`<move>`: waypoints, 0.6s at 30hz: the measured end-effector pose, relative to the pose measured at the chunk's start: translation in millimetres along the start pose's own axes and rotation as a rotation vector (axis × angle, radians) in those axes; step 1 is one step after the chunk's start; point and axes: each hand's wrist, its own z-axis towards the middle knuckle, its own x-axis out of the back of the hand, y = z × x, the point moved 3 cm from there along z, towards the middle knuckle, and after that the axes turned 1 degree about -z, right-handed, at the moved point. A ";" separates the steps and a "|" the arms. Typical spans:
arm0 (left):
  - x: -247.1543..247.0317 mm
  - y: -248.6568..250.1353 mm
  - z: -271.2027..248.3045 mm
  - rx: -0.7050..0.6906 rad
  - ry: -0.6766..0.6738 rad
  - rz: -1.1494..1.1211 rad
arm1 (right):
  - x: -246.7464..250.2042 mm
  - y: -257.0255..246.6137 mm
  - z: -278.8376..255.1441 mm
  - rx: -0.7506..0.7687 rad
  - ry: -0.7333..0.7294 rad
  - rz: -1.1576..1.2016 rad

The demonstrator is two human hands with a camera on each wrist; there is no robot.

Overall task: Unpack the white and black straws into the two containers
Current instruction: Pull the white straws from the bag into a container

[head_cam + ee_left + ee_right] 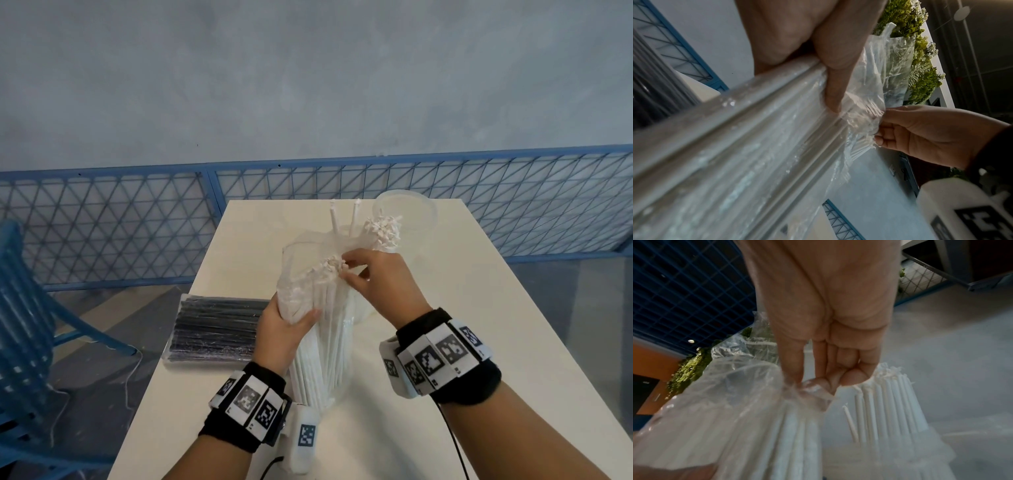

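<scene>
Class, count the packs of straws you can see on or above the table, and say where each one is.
2. The pack of white straws stands upright mid-table, gripped by the left hand. The pack of black straws lies flat at the table's left edge. Others may be hidden.

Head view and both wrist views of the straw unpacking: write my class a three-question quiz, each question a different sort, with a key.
1. True or false: the pack of black straws is already emptied.
2. What does the left hand grip? A) bag of white straws B) a container C) nothing
3. Fill in: the right hand pinches the bag's ____ end.

Key: 1 false; 2 A; 3 open (top).
</scene>
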 end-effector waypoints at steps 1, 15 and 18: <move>0.4 0.1 0.1 0.000 0.001 0.003 | -0.8 -0.2 0.0 -0.003 -0.054 0.013; 3.5 3.0 -5.1 -0.022 -0.054 -0.012 | -30.0 -4.6 -5.4 0.035 -0.196 0.087; 2.8 5.1 -6.8 -0.038 -0.075 -0.020 | -37.5 2.7 -7.2 -0.027 -0.157 0.175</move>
